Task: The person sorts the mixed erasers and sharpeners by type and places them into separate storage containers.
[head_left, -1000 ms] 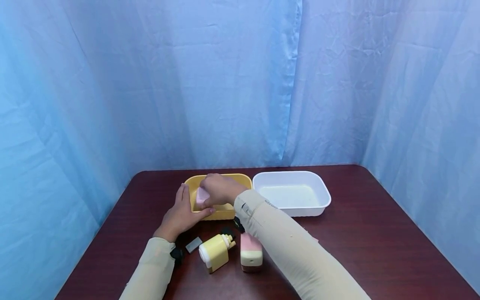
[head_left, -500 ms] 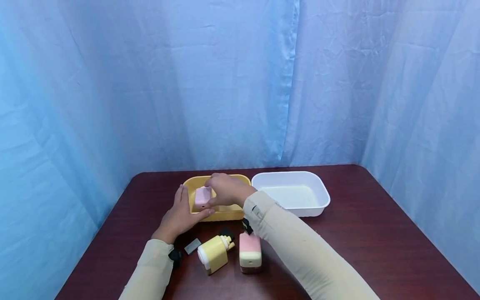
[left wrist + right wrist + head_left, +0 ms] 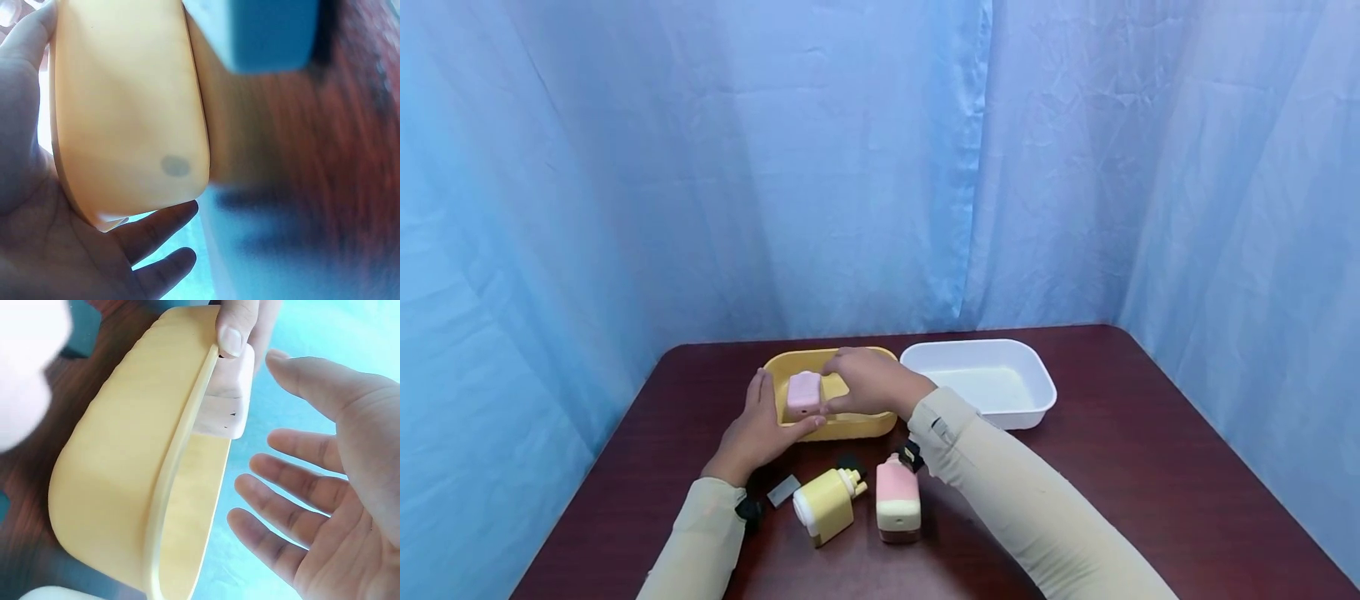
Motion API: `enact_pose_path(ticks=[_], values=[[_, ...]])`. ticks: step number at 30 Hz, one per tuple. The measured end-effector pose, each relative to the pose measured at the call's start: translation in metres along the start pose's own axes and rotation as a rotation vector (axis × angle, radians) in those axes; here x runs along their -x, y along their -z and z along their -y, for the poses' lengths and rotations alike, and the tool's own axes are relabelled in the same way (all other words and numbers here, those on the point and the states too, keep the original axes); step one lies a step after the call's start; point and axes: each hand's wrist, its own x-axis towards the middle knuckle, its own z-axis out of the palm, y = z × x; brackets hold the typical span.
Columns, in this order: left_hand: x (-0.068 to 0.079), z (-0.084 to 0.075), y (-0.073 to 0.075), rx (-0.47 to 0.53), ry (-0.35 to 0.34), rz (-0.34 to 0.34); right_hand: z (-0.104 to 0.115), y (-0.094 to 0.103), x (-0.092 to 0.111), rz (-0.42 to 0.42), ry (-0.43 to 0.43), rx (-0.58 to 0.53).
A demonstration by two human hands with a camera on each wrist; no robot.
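A yellow plastic bin [image 3: 850, 427] stands near the back of the table. My left hand [image 3: 757, 437] grips its left end, the thumb over the front rim and the fingers round the outer wall. Inside, at that end, a pale pink boxy thing [image 3: 804, 392] with rounded edges stands near the left thumb. My right hand [image 3: 880, 382] is over the bin, just right of the pink thing. In the right wrist view its fingers [image 3: 275, 494] are spread and relaxed, with nothing between them.
A white bin [image 3: 1045, 400] stands to the right of the yellow one. In front lie a yellow boxy thing with a nozzle [image 3: 827, 507], a pink and cream boxy thing [image 3: 898, 504] and a small grey block [image 3: 784, 491]. Blue curtains [image 3: 880, 208] hang behind the table.
My right hand has let go of the pale pink thing and drawn off to the right. The pink thing stays at the bin's left end, and my left hand keeps its hold.
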Motion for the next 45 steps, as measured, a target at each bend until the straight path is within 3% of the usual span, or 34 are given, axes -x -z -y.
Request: enact_pose_path(ticks=[13,26,45], values=[[0.002,0.001,0.008,-0.019,-0.01,0.007,0.0,0.01,0.026,-0.016,-0.022,-0.014],[0.001,0.004,0.004,-0.011,0.013,0.008,0.002,0.009,0.055,-0.032,-0.014,-0.048],[-0.002,0.008,0.004,-0.011,-0.007,0.0,0.004,0.005,0.082,-0.073,-0.008,-0.076]])
